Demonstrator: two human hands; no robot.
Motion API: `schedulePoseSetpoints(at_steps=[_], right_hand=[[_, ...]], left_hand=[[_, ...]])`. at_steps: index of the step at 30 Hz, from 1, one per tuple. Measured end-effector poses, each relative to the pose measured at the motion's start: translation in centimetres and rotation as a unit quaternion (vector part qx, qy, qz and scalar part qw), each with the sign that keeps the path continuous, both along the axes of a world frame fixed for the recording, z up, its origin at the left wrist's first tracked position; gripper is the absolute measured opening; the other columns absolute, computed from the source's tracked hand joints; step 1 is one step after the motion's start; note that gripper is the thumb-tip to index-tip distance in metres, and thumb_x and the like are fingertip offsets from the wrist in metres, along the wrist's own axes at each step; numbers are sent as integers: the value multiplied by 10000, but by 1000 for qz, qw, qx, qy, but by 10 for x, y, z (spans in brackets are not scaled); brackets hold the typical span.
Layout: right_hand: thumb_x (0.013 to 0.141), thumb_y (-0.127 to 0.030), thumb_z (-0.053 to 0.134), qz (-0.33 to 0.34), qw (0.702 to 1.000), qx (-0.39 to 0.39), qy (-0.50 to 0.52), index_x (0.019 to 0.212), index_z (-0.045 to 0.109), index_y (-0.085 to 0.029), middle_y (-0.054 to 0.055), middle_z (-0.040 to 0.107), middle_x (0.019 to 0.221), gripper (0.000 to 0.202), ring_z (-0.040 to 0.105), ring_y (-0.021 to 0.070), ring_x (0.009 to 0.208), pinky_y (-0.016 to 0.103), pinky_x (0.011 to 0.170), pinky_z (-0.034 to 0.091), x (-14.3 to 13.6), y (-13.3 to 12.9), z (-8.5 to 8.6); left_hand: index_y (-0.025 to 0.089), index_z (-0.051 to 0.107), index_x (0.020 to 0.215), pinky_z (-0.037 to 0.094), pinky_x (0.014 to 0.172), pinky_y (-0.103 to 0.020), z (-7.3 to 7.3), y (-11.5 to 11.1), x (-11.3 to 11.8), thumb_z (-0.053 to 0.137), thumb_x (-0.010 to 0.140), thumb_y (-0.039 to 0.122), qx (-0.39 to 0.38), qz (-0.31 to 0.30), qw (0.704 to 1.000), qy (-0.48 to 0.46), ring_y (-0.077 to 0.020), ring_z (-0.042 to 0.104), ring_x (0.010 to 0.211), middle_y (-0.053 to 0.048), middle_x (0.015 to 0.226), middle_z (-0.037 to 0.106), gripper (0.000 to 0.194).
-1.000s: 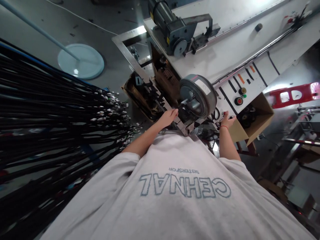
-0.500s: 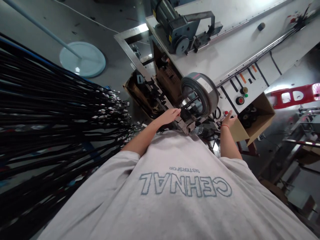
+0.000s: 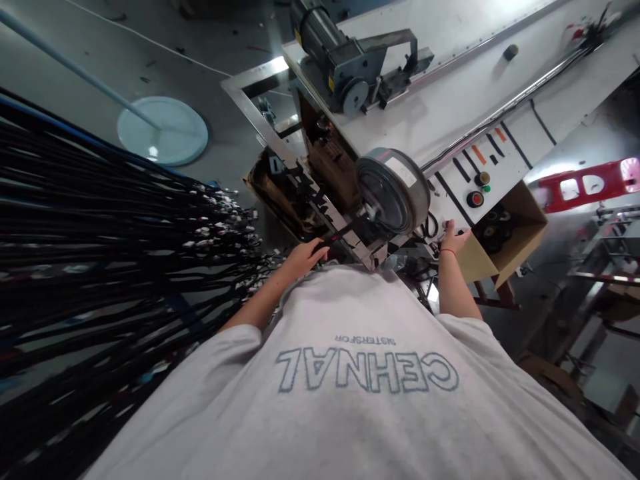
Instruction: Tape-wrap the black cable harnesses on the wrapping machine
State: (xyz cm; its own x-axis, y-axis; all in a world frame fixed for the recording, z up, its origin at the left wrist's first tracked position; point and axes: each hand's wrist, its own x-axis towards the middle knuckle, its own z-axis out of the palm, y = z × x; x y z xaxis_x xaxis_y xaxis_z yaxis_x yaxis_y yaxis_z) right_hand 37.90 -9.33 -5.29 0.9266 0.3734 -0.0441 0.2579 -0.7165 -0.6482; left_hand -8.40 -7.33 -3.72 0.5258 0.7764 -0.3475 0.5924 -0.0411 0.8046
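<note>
My left hand (image 3: 306,256) is closed on a black strip (image 3: 344,232) that runs up toward the hub of a grey wheel (image 3: 393,190). I cannot tell whether the strip is tape or cable. The wheel's inside looks smeared, as if turning. Over at the table's near edge, my right hand (image 3: 454,239) has its fingers apart and holds nothing. Its index fingertip lies over the spot of a small red button, which it mostly covers. Between the hands runs a metal frame bar (image 3: 333,217) with black scraps stuck on it.
A cardboard box (image 3: 523,240) with black coils adjoins my right hand. Control buttons (image 3: 475,199) sit on the white table (image 3: 450,87), with a motor unit (image 3: 345,60) at its far end. Bundles of black cables (image 3: 125,233) hang on the left. A red stool (image 3: 590,187) stands at right.
My left hand has moved left and down, away from the wheel, with the black strip now stretched behind it. The wheel's spokes have blurred. My right index finger now covers the red button.
</note>
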Motion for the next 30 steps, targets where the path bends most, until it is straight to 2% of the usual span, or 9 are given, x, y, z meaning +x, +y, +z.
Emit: schedulePoseSetpoints(at_steps=[8,14,21,24,26,28,29,30], right_hand=[[873,-477,614,-21,1000,-5,-2,1506,319,-33,227,381,1548,828,359,251,1456,360,1211,235,-6,2,5],[881,-467,610,-13,1000,1,-10,1462,388,-37,233,402,1531,756,382,254,1442,354,1204,253,-9,1,8],[870,-439,625,-9,1000,19,-7,1420,432,-48,236,423,1513,701,425,252,1412,350,1190,285,-7,0,6],[870,-437,613,-8,1000,21,-8,1402,437,-56,230,444,1494,678,445,250,1393,349,1177,309,-8,1,6],[872,-439,604,-10,1000,21,-11,1385,447,-60,226,463,1473,657,468,253,1370,355,1169,324,-9,1,7],[877,-440,596,-5,1000,21,-13,1366,460,-75,211,479,1456,625,486,252,1348,368,1162,339,-11,0,11],[883,-441,588,5,1000,22,-13,1354,469,-86,199,485,1451,602,492,247,1339,373,1155,352,-12,-1,14],[895,-443,571,20,999,21,-13,1338,481,-97,183,495,1440,570,497,240,1331,374,1144,371,-13,-2,17]], left_hand=[[182,676,918,489,801,-294,13,10,20,375,960,449,37,59,997,-46,-205,675,777,-72,902,757,405],[176,690,906,497,837,-300,19,23,46,367,985,428,51,44,996,-51,-222,700,824,-80,907,766,417],[181,675,1076,497,848,-288,22,35,69,402,1003,404,82,31,996,-21,-223,717,911,-78,991,773,361],[189,685,1009,489,862,-286,26,39,78,450,992,401,81,40,996,-4,-219,710,918,-76,947,766,317],[183,681,911,490,845,-279,28,43,85,467,988,402,30,59,997,-49,-204,696,869,-63,853,745,316],[170,657,836,501,764,-259,30,47,90,452,996,418,-102,102,979,-142,-174,667,757,-40,728,689,359],[163,642,815,500,700,-243,30,50,93,442,1001,423,-199,129,953,-191,-155,642,686,-24,665,645,377],[156,627,800,489,632,-225,31,52,94,443,1003,420,-304,156,911,-230,-135,609,614,-7,611,594,380]])
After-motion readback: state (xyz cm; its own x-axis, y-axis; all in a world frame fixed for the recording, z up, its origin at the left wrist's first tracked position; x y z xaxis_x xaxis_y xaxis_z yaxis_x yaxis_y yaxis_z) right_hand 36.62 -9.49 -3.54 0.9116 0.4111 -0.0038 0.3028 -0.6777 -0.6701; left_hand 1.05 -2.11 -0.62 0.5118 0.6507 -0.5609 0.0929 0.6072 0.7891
